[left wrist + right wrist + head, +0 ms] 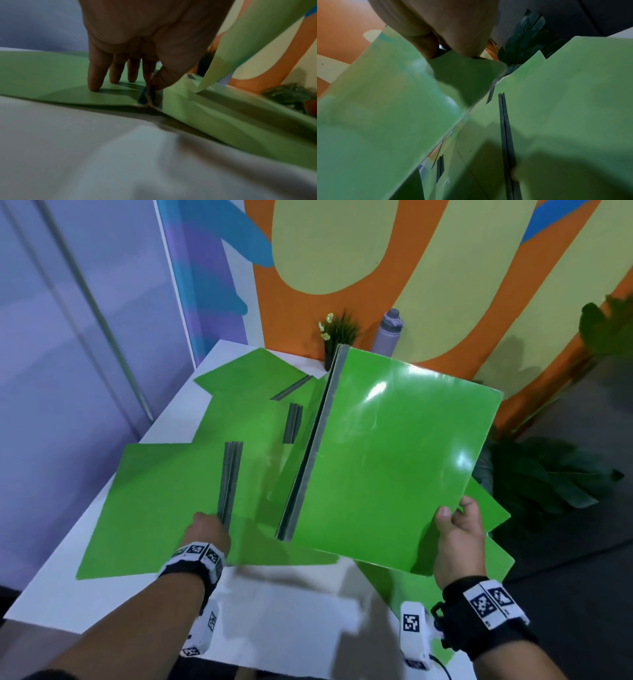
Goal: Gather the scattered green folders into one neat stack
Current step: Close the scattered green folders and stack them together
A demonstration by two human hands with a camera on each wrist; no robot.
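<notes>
Several glossy green folders with grey spines lie spread and overlapping on a white table [274, 611]. My right hand [455, 529] grips the near right corner of one folder [394, 457] and holds it tilted above the others; in the right wrist view the thumb and fingers [450, 52] pinch that cover [385, 108]. My left hand [209, 525] is at the near end of the spine [231, 474] of the near-left open folder [154, 508]. There the thumb and forefinger [150, 86] pinch the spine, and the other fingertips rest on the cover [51, 75].
More green folders lie at the back [246, 378] and under the lifted one at the right [493, 518]. A small potted plant [337, 332] and a grey bottle [388, 332] stand at the table's far edge. A large leafy plant [548, 481] stands on the floor at the right.
</notes>
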